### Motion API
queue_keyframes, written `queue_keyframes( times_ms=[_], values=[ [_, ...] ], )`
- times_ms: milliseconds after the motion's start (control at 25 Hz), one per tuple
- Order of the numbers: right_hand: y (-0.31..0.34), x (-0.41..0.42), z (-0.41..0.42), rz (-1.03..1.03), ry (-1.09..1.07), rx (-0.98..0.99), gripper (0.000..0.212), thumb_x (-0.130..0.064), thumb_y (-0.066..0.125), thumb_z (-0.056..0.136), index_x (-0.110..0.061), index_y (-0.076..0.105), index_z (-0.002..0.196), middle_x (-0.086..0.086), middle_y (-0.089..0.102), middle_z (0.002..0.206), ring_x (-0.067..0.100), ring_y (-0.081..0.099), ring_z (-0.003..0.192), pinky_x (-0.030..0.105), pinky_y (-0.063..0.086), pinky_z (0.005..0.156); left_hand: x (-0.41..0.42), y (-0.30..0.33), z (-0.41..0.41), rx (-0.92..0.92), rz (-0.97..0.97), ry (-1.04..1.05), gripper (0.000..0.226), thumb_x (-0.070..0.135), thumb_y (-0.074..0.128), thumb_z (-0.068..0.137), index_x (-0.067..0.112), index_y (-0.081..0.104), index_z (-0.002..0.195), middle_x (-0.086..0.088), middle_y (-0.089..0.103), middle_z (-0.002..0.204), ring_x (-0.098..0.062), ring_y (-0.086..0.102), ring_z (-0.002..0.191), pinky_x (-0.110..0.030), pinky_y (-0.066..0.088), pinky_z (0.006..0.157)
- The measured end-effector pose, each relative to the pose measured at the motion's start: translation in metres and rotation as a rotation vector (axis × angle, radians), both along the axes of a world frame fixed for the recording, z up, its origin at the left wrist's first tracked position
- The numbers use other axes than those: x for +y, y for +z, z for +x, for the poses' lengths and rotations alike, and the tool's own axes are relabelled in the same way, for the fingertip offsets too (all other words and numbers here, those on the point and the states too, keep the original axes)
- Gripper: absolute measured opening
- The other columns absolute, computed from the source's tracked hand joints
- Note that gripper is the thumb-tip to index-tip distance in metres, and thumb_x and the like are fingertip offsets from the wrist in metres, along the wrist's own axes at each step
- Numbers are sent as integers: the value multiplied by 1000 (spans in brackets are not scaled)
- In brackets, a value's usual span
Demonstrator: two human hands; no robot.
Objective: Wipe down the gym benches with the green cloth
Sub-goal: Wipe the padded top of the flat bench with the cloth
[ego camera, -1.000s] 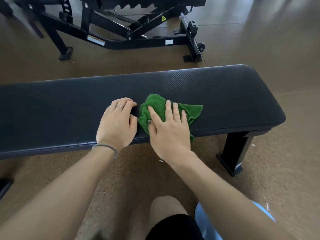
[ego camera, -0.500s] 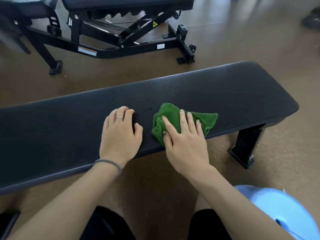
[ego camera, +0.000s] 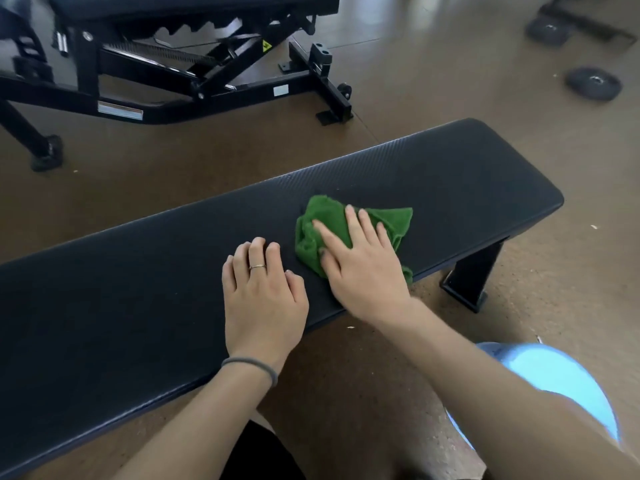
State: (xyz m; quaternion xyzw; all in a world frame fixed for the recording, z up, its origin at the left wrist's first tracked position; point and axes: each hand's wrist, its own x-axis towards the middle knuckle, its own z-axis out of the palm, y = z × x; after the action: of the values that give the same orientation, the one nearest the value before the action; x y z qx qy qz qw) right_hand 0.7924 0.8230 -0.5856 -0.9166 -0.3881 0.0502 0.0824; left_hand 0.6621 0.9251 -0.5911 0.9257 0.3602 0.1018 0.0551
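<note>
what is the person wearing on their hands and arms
Both forearms are bare, with no sleeves in view. The left hand has a thin ring on one finger and a grey hair tie round the wrist. The right hand wears nothing.

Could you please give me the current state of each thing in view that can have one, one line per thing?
green cloth: crumpled, lying on the bench pad, pressed under the right hand.
flat bench: upright on the floor, cloth on its pad.
right hand: fingers straight, pressing the cloth.
left hand: flat on the pad, holding nothing.
adjustable bench: standing behind, untouched.
weight plate: lying flat on the floor.
</note>
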Motion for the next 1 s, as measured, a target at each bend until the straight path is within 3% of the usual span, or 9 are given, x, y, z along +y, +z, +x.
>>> queue_keyframes(
  times_ms=[160, 480, 680, 800, 1000],
  values=[
    [0, -25, -26, -25, 52, 23, 53, -53, 16, 108, -50, 14, 161, 9, 4, 174, 29, -1, 160, 48, 3, 130, 1, -1, -1, 4, 17, -11, 44, 27, 42, 101, 7, 51, 139, -16, 48, 146, -35, 40, 139, -54, 33, 118],
    [2, 40, 42, -35, 76, 40, 52, -53, 19, 109, -47, 18, 161, 12, 6, 173, 32, 0, 160, 50, 2, 129, 1, 5, 2, -21, -26, 34, 44, 30, 47, 99, 13, 55, 139, -9, 50, 146, -30, 41, 140, -49, 34, 120],
    [0, -3, 14, 7, 256, 32, 55, -52, 15, 106, -46, 22, 161, 10, 12, 173, 31, 6, 160, 50, 7, 129, -4, 3, 3, -55, -17, 55, 46, 28, 45, 98, 11, 56, 139, -9, 53, 146, -29, 44, 140, -48, 33, 120],
    [2, 34, 43, -1, 339, 14, 54, -52, 18, 107, -45, 27, 160, 10, 16, 172, 32, 9, 159, 51, 9, 128, -2, 3, 5, -62, -1, 68, 48, 27, 41, 97, 9, 58, 137, -10, 55, 144, -30, 46, 138, -48, 35, 118],
    [-1, 113, 65, -4, 269, 63, 52, -50, 22, 109, -45, 27, 160, 12, 14, 172, 34, 5, 159, 52, 3, 128, -3, 2, 6, -79, 13, 82, 49, 28, 40, 96, 10, 58, 138, -9, 55, 145, -29, 46, 137, -47, 35, 119]
  ],
)
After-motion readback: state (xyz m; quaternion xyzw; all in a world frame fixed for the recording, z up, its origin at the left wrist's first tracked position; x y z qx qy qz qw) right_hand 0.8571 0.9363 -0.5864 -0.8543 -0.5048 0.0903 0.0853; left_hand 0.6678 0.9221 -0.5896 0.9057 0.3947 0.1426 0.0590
